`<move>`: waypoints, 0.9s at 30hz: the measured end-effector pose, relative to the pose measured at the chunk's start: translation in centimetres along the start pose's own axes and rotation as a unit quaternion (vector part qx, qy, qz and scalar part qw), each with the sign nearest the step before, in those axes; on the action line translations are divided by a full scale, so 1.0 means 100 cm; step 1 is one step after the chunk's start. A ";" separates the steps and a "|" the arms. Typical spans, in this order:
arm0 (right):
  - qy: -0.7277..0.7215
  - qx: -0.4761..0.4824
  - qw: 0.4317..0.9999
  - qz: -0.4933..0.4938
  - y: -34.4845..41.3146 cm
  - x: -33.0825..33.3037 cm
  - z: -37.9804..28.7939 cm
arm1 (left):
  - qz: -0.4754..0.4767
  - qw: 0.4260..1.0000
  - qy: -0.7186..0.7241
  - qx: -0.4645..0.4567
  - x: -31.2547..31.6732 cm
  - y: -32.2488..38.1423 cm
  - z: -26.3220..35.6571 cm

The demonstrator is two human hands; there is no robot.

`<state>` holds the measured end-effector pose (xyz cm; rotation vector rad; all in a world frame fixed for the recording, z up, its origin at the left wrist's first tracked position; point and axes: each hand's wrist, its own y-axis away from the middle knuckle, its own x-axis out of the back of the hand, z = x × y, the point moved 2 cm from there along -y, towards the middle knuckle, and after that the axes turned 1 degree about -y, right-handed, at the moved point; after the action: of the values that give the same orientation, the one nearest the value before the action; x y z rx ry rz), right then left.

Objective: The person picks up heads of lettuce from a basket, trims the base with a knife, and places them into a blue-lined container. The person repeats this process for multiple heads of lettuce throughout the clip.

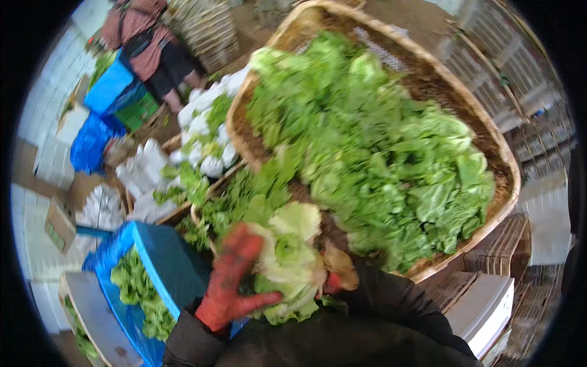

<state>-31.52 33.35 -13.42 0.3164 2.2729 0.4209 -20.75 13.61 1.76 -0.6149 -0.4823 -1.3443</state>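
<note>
A pale green head of lettuce point(291, 257) is in front of my body, its loose outer leaves spreading. My left hand point(236, 280), in a red work glove, is at its left side with thumb and fingers spread wide; the thumb overlaps the lower leaves. On the other side, my right hand point(338, 274) is against the lettuce, showing red and tan glove; its fingers are mostly hidden, and it seems to hold the head. Beyond both hands, a large tan basket point(509, 169) holds a heap of green lettuce point(367, 137). Motion blurs the hands.
At the left stands a blue plastic-lined box point(153, 270) with lettuce inside. White-wrapped bundles point(213, 166) and leafy heads fill crates behind it. A person point(146, 50) stands at the upper left beside a blue crate point(110, 87). Stacked crates point(486, 69) line the right.
</note>
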 end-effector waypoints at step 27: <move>0.225 -0.109 0.967 0.045 -0.070 -0.061 -0.047 | 0.132 0.650 0.705 0.252 -0.014 0.088 -0.058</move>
<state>-31.62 23.84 -9.19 0.2270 2.6232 0.8570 -12.48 11.81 -4.72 0.8635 0.5312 -0.9569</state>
